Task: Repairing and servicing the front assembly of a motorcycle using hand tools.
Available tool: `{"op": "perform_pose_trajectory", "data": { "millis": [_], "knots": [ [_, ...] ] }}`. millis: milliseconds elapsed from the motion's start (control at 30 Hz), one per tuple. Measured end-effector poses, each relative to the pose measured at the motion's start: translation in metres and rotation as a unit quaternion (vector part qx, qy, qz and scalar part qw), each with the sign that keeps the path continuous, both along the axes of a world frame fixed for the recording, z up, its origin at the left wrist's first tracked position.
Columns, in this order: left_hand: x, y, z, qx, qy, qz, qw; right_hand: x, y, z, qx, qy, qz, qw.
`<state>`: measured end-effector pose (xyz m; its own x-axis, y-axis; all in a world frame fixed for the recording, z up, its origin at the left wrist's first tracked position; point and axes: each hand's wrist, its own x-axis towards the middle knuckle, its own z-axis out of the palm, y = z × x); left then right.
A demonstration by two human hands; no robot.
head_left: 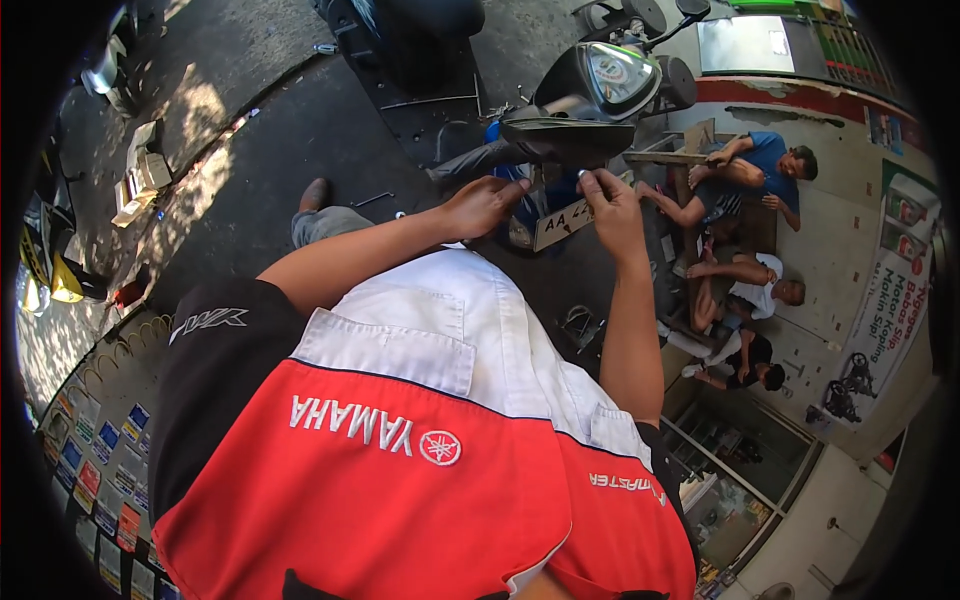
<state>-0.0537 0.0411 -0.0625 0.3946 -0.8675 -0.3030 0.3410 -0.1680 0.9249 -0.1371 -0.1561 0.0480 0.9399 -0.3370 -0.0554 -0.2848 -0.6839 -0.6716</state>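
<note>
My left hand (485, 205) is closed in a pinch in front of the scooter, thumb and forefinger together. Whatever it holds, if anything, is too small to tell. A short way to its right, my right hand (614, 210) pinches a small shiny metal piece (583, 174) between thumb and fingertip. Just beyond both hands is the front of a dark scooter (568, 140) with a clear headlight (612, 72). Its number plate (566, 224) hangs tilted between my hands, partly covered by the right one.
A dark scooter seat (430, 25) stands at the far side. On the dark floor lie a metal tool (373, 199) and a torn cardboard box (143, 178). At right, several people sit on a wooden bench (690, 225) by a wall with a banner (880, 300). Hanging packets (105, 440) fill the lower left.
</note>
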Motion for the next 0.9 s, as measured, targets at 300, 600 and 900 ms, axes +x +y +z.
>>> {"op": "perform_pose_trajectory", "data": {
  "millis": [300,600,900],
  "knots": [
    [-0.002,0.0,0.006,-0.051,-0.048,0.025,0.997,-0.006,0.034,-0.018,0.519,0.138,-0.278,0.796],
    [0.0,0.0,0.005,-0.004,0.028,0.002,1.0,-0.004,0.015,-0.018,-0.202,-0.025,0.082,0.976],
    [-0.001,0.0,0.006,0.006,0.02,0.011,1.0,-0.012,0.006,-0.023,0.221,-0.026,-0.101,0.97]
  ]
}}
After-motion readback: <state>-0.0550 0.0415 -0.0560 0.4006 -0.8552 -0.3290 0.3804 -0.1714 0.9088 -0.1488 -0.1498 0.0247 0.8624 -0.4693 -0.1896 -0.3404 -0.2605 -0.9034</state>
